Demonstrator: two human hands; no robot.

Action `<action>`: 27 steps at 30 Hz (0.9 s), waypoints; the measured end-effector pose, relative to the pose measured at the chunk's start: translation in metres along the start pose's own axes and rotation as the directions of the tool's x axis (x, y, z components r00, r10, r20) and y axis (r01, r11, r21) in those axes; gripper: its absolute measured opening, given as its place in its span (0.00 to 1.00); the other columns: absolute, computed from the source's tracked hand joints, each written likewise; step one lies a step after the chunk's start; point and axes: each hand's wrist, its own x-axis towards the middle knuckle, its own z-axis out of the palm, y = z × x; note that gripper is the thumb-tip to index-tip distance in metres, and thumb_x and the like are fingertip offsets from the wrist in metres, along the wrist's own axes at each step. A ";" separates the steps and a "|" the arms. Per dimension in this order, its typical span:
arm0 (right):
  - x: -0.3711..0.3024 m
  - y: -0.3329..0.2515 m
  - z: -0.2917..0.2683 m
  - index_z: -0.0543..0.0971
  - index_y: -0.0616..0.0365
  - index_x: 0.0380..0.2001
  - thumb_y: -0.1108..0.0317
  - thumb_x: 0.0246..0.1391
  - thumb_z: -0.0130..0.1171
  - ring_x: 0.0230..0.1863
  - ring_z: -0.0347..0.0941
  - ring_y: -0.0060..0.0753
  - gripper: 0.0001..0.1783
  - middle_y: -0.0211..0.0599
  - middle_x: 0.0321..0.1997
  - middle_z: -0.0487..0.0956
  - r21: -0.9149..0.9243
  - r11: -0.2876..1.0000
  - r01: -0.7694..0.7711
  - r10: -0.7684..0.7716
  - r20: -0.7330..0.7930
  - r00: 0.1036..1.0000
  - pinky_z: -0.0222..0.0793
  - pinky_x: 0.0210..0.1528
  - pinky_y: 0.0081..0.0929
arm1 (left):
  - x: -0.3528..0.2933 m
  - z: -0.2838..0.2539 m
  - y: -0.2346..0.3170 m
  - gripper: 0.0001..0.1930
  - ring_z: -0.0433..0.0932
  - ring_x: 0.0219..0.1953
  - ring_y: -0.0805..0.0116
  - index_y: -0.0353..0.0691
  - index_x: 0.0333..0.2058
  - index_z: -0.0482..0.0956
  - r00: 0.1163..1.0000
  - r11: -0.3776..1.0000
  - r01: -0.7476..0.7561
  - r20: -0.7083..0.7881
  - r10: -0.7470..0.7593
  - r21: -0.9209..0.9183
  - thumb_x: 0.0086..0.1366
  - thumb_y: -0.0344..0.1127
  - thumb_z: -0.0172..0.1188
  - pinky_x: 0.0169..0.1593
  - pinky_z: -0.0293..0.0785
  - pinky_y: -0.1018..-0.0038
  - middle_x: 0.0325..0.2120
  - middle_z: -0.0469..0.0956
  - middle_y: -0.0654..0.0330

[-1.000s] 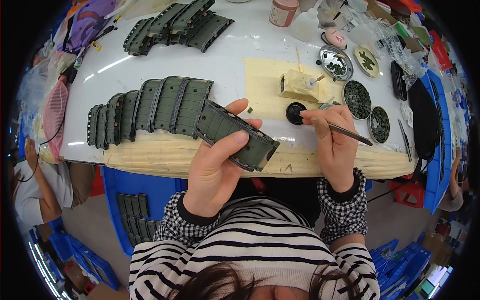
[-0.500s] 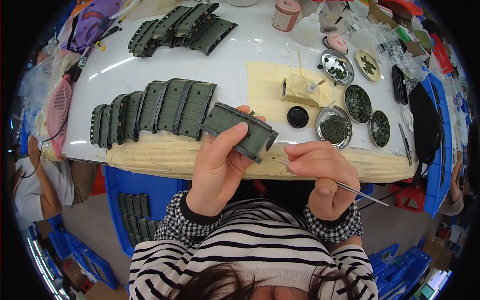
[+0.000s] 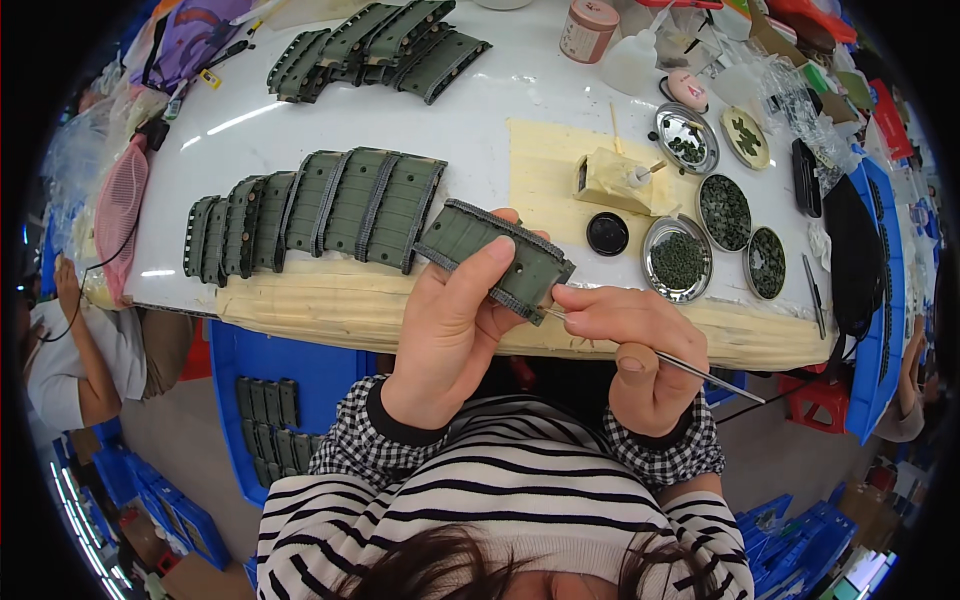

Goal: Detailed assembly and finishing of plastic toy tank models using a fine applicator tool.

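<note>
My left hand grips a curved dark-green panel with grey ridged edges, thumb across its face. It is raised in front of the table's padded edge. In my right hand are slim silver tweezers. Their tip meets the panel's lower right end, where my right fingertips also come close. Whether a small part is pinched at the tip cannot be made out. Left of the held panel, a row of similar green panels stands on the white table.
More panels are stacked at the back. On the right are dishes of small green pieces, a round black lid, a tape-covered block with a bottle and a dark slender tool. A blue tray with panels lies below the table's left.
My right hand has moved left and the tweezers' tip has come to the panel's end. The panel has shifted slightly right in the picture, as has the table scene.
</note>
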 end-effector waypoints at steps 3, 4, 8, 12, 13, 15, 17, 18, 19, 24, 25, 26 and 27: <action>0.001 0.000 0.000 0.80 0.63 0.41 0.76 0.54 0.55 0.39 0.79 0.38 0.11 0.47 0.45 0.81 -0.003 1.000 0.012 -0.012 0.002 1.000 0.75 0.40 0.26 | 0.000 0.000 0.000 0.19 0.76 0.49 0.65 0.35 0.54 0.67 1.000 1.000 -0.004 0.001 0.004 0.004 0.66 0.34 0.55 0.52 0.76 0.68 0.46 0.75 0.50; 0.001 0.000 -0.001 0.80 0.63 0.41 0.75 0.54 0.56 0.39 0.79 0.38 0.11 0.47 0.45 0.81 -0.009 1.000 0.014 -0.014 0.004 1.000 0.75 0.40 0.26 | 0.000 0.000 0.000 0.19 0.76 0.49 0.65 0.35 0.54 0.67 1.000 1.000 -0.004 0.006 0.004 0.004 0.66 0.35 0.55 0.52 0.75 0.68 0.46 0.75 0.51; 0.000 -0.001 -0.001 0.80 0.63 0.41 0.74 0.54 0.57 0.40 0.79 0.39 0.11 0.48 0.45 0.81 0.014 1.000 -0.025 0.025 0.003 1.000 0.75 0.41 0.27 | 0.000 0.001 -0.001 0.19 0.76 0.49 0.65 0.36 0.53 0.67 1.000 1.000 -0.021 0.002 0.021 -0.003 0.67 0.36 0.55 0.53 0.75 0.68 0.46 0.76 0.51; -0.001 0.000 -0.002 0.80 0.63 0.41 0.72 0.55 0.58 0.41 0.79 0.41 0.11 0.48 0.45 0.80 -0.028 0.999 0.018 -0.018 0.018 1.000 0.75 0.41 0.27 | 0.001 0.001 -0.003 0.19 0.76 0.49 0.65 0.36 0.52 0.68 0.999 0.999 -0.042 -0.001 0.042 0.021 0.67 0.39 0.56 0.53 0.75 0.68 0.46 0.76 0.51; 0.000 0.000 -0.002 0.80 0.62 0.41 0.71 0.55 0.58 0.41 0.79 0.41 0.11 0.48 0.45 0.80 -0.035 0.999 0.022 -0.021 0.019 1.000 0.75 0.42 0.27 | 0.001 0.001 -0.004 0.19 0.76 0.49 0.65 0.36 0.52 0.69 0.999 0.998 -0.050 -0.001 0.050 0.026 0.67 0.40 0.57 0.53 0.75 0.68 0.46 0.76 0.51; 0.000 -0.002 -0.002 0.80 0.62 0.41 0.71 0.55 0.58 0.41 0.79 0.41 0.11 0.48 0.45 0.80 -0.051 0.998 0.025 -0.024 0.020 1.000 0.75 0.42 0.28 | 0.002 0.001 -0.004 0.19 0.76 0.50 0.65 0.36 0.51 0.69 0.998 0.998 -0.057 -0.002 0.057 0.031 0.66 0.41 0.57 0.53 0.75 0.68 0.45 0.76 0.52; 0.000 -0.003 -0.002 0.81 0.62 0.41 0.70 0.55 0.58 0.41 0.79 0.41 0.11 0.48 0.45 0.80 -0.068 0.997 0.022 -0.020 0.021 1.000 0.75 0.42 0.28 | 0.002 0.001 -0.004 0.20 0.76 0.50 0.65 0.36 0.51 0.69 0.998 0.998 -0.056 -0.003 0.056 0.031 0.66 0.41 0.58 0.53 0.75 0.68 0.45 0.76 0.52; 0.000 -0.003 -0.002 0.81 0.61 0.41 0.70 0.55 0.58 0.41 0.79 0.41 0.11 0.48 0.45 0.80 -0.067 0.998 0.019 -0.018 0.022 1.000 0.75 0.42 0.28 | 0.001 0.001 -0.004 0.20 0.76 0.50 0.65 0.36 0.51 0.69 0.998 0.998 -0.059 -0.008 0.059 0.027 0.66 0.41 0.58 0.53 0.75 0.68 0.45 0.76 0.52; 0.000 -0.003 -0.002 0.81 0.61 0.41 0.70 0.55 0.58 0.41 0.79 0.41 0.11 0.48 0.45 0.80 -0.067 0.998 0.017 -0.015 0.023 1.000 0.75 0.42 0.28 | 0.001 0.002 -0.004 0.20 0.76 0.50 0.65 0.36 0.51 0.69 0.998 0.998 -0.062 -0.012 0.063 0.024 0.66 0.41 0.58 0.53 0.75 0.69 0.44 0.76 0.52; 0.000 -0.001 -0.002 0.81 0.61 0.41 0.70 0.55 0.58 0.41 0.79 0.41 0.11 0.48 0.45 0.80 -0.024 1.000 -0.009 0.010 0.022 1.000 0.75 0.42 0.28 | 0.002 0.001 -0.005 0.19 0.76 0.50 0.65 0.35 0.50 0.69 0.998 0.998 -0.062 -0.006 0.062 0.014 0.66 0.42 0.58 0.52 0.75 0.69 0.44 0.76 0.53; 0.001 -0.001 -0.003 0.81 0.62 0.41 0.70 0.55 0.58 0.42 0.79 0.41 0.11 0.48 0.45 0.80 -0.028 1.000 -0.004 0.005 0.023 1.000 0.75 0.43 0.28 | 0.003 0.001 -0.005 0.19 0.76 0.50 0.65 0.36 0.50 0.70 0.998 0.998 -0.060 -0.007 0.060 0.014 0.66 0.42 0.58 0.52 0.75 0.70 0.44 0.76 0.52; 0.001 -0.001 -0.003 0.81 0.62 0.41 0.70 0.55 0.58 0.42 0.79 0.41 0.11 0.48 0.45 0.80 -0.032 0.999 0.001 -0.001 0.024 1.000 0.75 0.43 0.28 | 0.003 0.001 -0.005 0.19 0.76 0.49 0.65 0.36 0.50 0.70 0.998 0.998 -0.058 -0.008 0.058 0.015 0.66 0.42 0.58 0.52 0.75 0.70 0.44 0.76 0.52; 0.001 -0.001 -0.003 0.81 0.62 0.41 0.70 0.56 0.58 0.42 0.79 0.41 0.11 0.48 0.45 0.80 -0.039 0.999 0.002 -0.001 0.031 1.000 0.75 0.43 0.28 | 0.003 0.001 -0.005 0.19 0.76 0.49 0.66 0.36 0.50 0.70 0.998 0.998 -0.061 -0.010 0.061 0.015 0.66 0.42 0.58 0.52 0.75 0.70 0.44 0.76 0.52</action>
